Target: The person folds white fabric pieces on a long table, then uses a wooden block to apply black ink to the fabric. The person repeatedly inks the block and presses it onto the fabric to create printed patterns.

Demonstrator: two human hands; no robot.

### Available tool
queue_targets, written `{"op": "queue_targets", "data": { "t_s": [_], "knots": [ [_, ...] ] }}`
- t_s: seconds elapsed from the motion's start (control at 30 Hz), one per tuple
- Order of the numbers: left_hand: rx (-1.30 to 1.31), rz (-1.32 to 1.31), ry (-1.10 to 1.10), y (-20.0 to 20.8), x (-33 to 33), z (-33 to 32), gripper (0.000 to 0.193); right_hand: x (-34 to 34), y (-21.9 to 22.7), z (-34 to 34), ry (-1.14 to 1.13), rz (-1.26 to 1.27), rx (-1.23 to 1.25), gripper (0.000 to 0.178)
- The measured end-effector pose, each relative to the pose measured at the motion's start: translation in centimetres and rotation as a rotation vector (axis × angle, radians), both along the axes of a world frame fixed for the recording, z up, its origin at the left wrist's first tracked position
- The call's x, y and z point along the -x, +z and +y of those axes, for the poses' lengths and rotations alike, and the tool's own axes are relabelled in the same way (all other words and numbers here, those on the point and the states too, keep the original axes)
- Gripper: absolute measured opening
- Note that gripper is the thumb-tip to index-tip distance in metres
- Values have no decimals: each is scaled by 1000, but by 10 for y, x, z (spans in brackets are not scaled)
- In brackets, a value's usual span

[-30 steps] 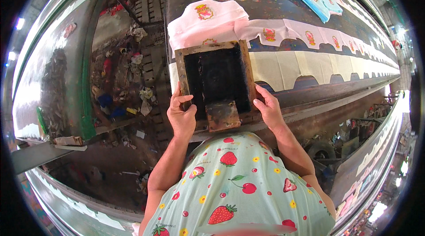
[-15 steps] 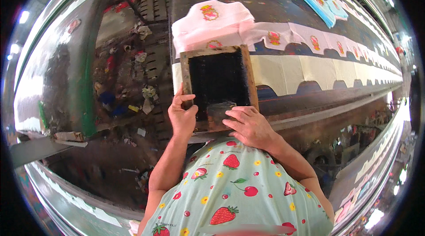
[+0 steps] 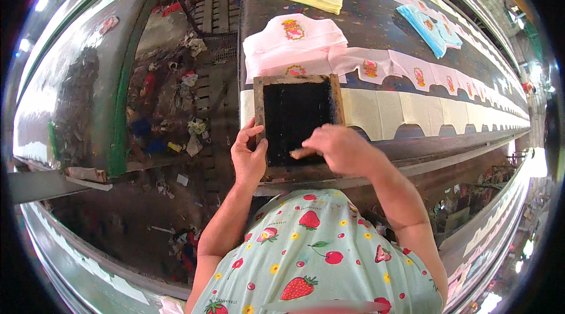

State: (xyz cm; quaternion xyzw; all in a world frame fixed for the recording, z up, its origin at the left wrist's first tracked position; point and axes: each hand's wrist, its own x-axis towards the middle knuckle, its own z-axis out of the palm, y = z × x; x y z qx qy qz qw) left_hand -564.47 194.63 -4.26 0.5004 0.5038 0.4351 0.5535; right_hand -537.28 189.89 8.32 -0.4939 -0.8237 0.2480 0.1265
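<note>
Before the near edge of the bench [image 3: 371, 25], a fruit-print garment [image 3: 282, 249], with lettering [image 3: 311, 208] too small to read. At the near left corner, a black frame [image 3: 297, 108], left side in the grip of the left hand [image 3: 249, 161]; clenched in the right hand [image 3: 344, 148], a wooden tool [image 3: 301, 153].

A small rectangular wooden screen-printing frame [image 3: 300, 80], its brown rails worn and stained, lies across the left part of a row of cream fabric pieces [image 3: 385, 113]. Its inner panel [image 3: 294, 111] is glossy black. Near the panel's lower end sits a squeegee [image 3: 301, 153], mostly hidden, showing a short, slightly slanting, light-brown edge.
</note>
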Motion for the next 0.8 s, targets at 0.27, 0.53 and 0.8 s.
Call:
{"op": "queue_targets", "data": {
  "t_s": [0.27,0.53,0.8],
  "knots": [
    [-39,-41,-12,-5,0,6,41,-13,-24,90,-230,2,-231,34],
    [-68,46,-31,-12,4,8,43,7,-42,56,-263,-47,-331,40],
    [-75,-10,28,-7,-4,2,47,40,-31,-37,-190,-87,-273,44]
  ]
}}
